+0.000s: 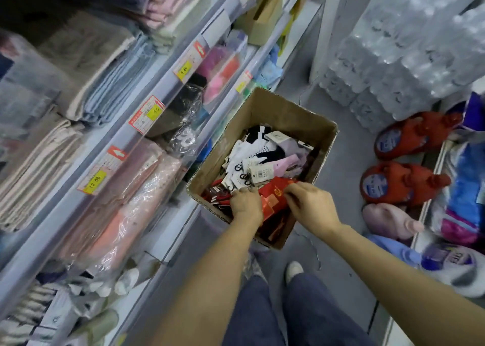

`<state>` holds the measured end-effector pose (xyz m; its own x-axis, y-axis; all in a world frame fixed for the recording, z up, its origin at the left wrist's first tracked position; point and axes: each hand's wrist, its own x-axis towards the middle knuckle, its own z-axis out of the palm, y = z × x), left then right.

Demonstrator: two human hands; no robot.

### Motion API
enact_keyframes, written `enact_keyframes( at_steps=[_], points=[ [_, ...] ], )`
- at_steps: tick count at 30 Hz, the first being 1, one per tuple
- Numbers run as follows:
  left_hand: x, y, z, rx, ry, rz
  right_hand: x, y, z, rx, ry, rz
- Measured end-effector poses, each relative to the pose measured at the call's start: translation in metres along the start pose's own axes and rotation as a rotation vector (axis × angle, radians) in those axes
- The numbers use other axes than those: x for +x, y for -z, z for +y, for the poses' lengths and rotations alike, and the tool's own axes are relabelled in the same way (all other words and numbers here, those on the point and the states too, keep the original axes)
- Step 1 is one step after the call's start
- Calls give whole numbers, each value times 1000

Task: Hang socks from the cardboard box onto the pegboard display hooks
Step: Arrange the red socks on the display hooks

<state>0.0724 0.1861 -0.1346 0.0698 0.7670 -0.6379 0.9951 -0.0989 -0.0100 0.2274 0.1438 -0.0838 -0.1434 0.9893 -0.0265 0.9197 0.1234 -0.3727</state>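
Note:
An open cardboard box stands on the floor against the shelving, filled with several packs of socks in white, black, pink and lilac on card headers. At its near end lie red sock packs. Both of my hands are inside the box. My left hand is curled over the left side of the red packs, and my right hand pinches their right edge with curled fingers. No pegboard or hooks are in view.
Shelves of folded towels and bagged goods with price tags run along the left. Shrink-wrapped water bottles are stacked at the back right. Red slippers and a pink slipper lie on the right. My legs and shoes are below the box.

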Motion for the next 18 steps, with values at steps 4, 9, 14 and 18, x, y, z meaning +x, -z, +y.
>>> enact_keyframes(
  at_steps=[4,9,14,18],
  points=[
    [2,14,-5,-134,-33,35,33,3,14,-23,39,-139],
    [-5,76,-23,-475,-148,123,73,12,18,74,186,-470],
    [-9,100,-34,-1283,28,205,92,40,20,532,-83,-482],
    [2,51,-10,-1566,563,88,104,55,30,643,-108,-363]
  ],
)
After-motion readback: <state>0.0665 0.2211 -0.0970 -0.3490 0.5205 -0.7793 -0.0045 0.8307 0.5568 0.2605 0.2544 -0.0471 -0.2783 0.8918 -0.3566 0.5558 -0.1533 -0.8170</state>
